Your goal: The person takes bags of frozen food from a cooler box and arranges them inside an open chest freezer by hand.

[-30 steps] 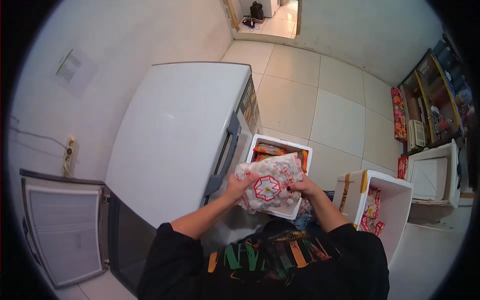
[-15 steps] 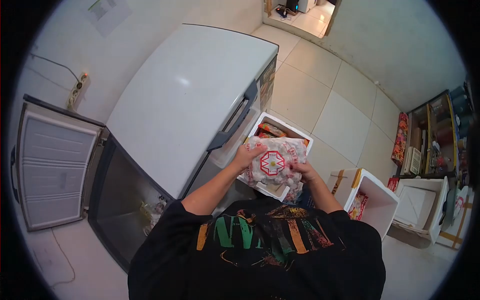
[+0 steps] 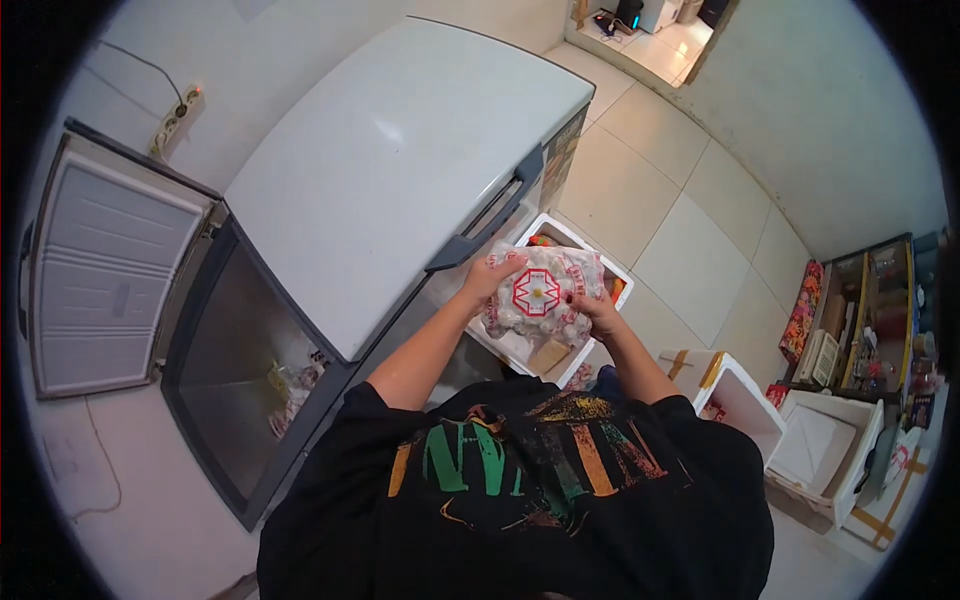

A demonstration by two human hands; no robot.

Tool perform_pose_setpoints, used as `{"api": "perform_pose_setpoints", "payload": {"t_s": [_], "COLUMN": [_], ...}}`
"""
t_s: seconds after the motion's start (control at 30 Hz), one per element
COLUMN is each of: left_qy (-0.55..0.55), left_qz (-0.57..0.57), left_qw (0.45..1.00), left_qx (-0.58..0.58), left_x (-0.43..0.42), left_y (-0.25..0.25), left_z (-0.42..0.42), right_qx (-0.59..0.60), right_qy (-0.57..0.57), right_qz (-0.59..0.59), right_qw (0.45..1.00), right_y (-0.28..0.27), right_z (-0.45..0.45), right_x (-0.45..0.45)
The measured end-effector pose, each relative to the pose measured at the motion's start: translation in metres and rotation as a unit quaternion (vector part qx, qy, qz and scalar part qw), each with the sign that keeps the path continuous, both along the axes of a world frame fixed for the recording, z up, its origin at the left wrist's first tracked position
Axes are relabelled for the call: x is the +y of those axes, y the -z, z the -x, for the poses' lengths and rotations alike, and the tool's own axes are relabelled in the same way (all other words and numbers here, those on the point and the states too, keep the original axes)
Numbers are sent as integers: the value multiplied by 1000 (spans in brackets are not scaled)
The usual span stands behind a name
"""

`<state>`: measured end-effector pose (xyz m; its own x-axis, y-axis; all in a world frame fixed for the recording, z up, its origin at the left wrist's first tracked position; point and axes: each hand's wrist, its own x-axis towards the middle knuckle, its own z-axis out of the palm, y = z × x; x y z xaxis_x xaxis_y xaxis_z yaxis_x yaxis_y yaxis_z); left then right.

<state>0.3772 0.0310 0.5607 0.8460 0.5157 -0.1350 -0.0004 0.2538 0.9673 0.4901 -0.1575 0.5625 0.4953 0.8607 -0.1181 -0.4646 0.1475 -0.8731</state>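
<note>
A clear plastic bag (image 3: pixel 545 295) with red print and pale round pieces inside is held up between both hands. My left hand (image 3: pixel 491 279) grips its left edge, thumb on top. On the right edge, my right hand (image 3: pixel 597 311) is closed round the plastic. Beneath the bag stands a white foam box (image 3: pixel 575 235), partly covered by it. Orange and red packets (image 3: pixel 542 241) show inside at the box's far end, and a tan piece (image 3: pixel 548 355) shows near its front.
At left stands a chest freezer (image 3: pixel 370 160) with one lid (image 3: pixel 115 265) raised and bags (image 3: pixel 292 392) inside. To the right are another foam box (image 3: pixel 745 405) holding red packets, an open foam box (image 3: pixel 815 445), and a shelf (image 3: pixel 870 310). A power strip (image 3: pixel 178 120) hangs on the wall.
The view has turned and shifted toward the freezer, so more of its open compartment shows. Both hands still hold the bag over the foam box, and more of the box's front inside shows.
</note>
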Motion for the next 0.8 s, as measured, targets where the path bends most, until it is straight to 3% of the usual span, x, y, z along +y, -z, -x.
{"api": "perform_pose_setpoints", "payload": {"t_s": [0.07, 0.17, 0.27, 0.33, 0.43, 0.47, 0.53, 0.7, 0.8], "left_qy": [60, 114, 36, -62, -230, -242, -293, -313, -307], "left_qz": [161, 253, 264, 221, 225, 215, 105, 121, 157], "left_qw": [984, 953, 951, 959, 934, 936, 947, 937, 934], "left_qx": [-39, -126, -155, -167, -152, -138, -76, -99, -89], "left_x": [3, 1, -12, -55, -138, -146, -148, -146, -132], "left_y": [-4, 13, 56, -2, -118, -129, -113, -108, -61], "left_z": [17, 48, 92, 149, 202, 207, 212, 290, 322], "right_qx": [-12, -6, 11, 11, -20, -30, 5, 51, 40], "right_qy": [-34, -76, -150, -170, -232, -226, -246, -309, -328], "right_qz": [-1, -10, -11, 6, 34, 22, 6, 37, 63], "right_qw": [999, 997, 988, 985, 972, 973, 969, 949, 942], "right_y": [5, 19, 30, -18, -149, -161, -131, -130, -109], "right_z": [-4, 3, 21, 62, 113, 122, 117, 198, 231], "right_x": [3, 6, 20, 15, -11, -14, -15, -11, -4]}}
